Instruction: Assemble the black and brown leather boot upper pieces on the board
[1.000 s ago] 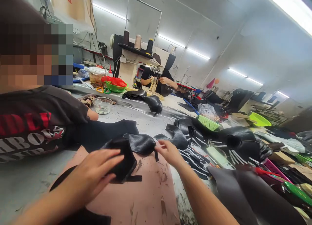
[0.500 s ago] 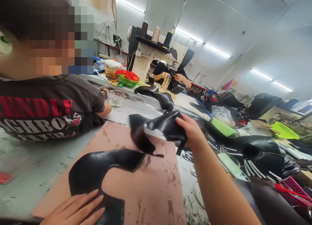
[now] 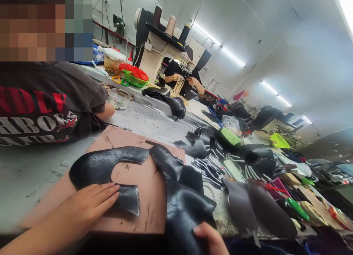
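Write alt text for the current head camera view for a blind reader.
A left hand lies flat on a curved black piece on a pink board, while the right hand holds a glossy black piece at the board's edge. Behind, a person works at a sewing machine.

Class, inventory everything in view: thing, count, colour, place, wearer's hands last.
table: one, grey, centre
board: one, pink, on table
C-shaped leather piece: one, black, on board
leather pieces: count unclear, black, overlapping board's right side
sewing machine: one, cream, beyond table
thread spools: three, brown, beige, black, atop machine
bowl: one, green, left of machine
smartphone: one, pale green, right of board
sheet material: count unclear, brown, right of board
clutter: uncounted, mixed colours, far right
co-workers: two, dark tops, left and behind machine
left hand: one, bare, flat on C-shaped leather piece
right hand: one, bare, holding leather pieces, bottom
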`<action>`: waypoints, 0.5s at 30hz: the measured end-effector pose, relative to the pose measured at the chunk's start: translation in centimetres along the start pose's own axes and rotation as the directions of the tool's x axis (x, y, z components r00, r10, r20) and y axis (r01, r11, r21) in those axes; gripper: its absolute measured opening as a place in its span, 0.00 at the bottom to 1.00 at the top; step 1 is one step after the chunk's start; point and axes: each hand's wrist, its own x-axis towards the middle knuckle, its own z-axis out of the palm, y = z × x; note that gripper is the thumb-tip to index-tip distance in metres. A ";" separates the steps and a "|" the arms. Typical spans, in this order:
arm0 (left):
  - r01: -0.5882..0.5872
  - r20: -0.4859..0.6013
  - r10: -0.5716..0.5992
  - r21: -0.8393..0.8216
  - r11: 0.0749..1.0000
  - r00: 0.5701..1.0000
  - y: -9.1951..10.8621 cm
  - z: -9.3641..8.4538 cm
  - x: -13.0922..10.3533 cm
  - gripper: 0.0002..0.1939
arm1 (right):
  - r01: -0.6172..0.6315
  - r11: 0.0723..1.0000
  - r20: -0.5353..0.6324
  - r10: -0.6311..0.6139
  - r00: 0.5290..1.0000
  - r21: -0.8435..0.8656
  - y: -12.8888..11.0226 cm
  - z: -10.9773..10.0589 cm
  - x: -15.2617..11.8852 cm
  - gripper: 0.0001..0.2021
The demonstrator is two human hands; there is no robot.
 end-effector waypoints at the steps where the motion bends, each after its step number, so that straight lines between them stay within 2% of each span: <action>1: -0.009 0.000 0.009 -0.021 1.000 1.000 0.3 0.2 0.0 0.25 | -0.170 0.979 0.109 0.158 0.981 0.111 0.3 0.7 -0.1 0.09; 2: -0.017 -0.011 0.017 -0.041 0.999 1.000 0.7 0.3 -0.1 0.25 | -0.330 0.920 0.220 0.285 0.933 0.209 0.3 1.5 0.1 0.07; 3: -0.017 -0.032 0.015 -0.057 0.998 0.999 1.1 0.4 -0.1 0.24 | -0.405 0.871 0.262 0.337 0.904 0.279 -0.2 2.2 0.7 0.05; 5: -0.009 -0.087 0.001 -0.084 0.996 0.996 1.9 0.6 0.1 0.21 | -0.343 0.873 0.172 0.301 0.938 0.346 -1.8 3.3 3.1 0.03; 6: -0.005 -0.119 -0.006 -0.093 0.996 0.993 2.3 0.6 0.2 0.20 | -0.249 0.908 0.083 0.235 0.968 0.338 -2.9 3.7 4.8 0.03; 7: -0.006 -0.147 -0.009 -0.099 0.995 0.989 2.6 0.6 0.3 0.19 | -0.195 0.926 0.050 0.189 0.981 0.322 -4.1 4.0 6.6 0.02; 9: -0.031 -0.169 0.015 -0.092 0.995 0.985 3.1 0.7 0.5 0.19 | -0.080 0.956 -0.012 0.087 0.996 0.281 -6.4 4.6 10.3 0.05; 11: -0.059 -0.162 0.045 -0.080 0.995 0.986 3.5 1.1 0.5 0.19 | -0.017 0.960 -0.045 0.030 0.999 0.279 -8.2 5.4 13.0 0.07; 13: -0.050 -0.168 0.036 -0.080 0.996 0.985 3.7 1.6 0.2 0.20 | 0.000 0.943 -0.042 0.015 0.999 0.333 -8.9 6.4 14.1 0.09; 15: -0.014 -0.183 -0.004 -0.097 0.995 0.983 4.1 2.3 -0.3 0.21 | -0.071 0.908 0.021 0.068 0.997 0.413 -8.4 7.5 13.4 0.13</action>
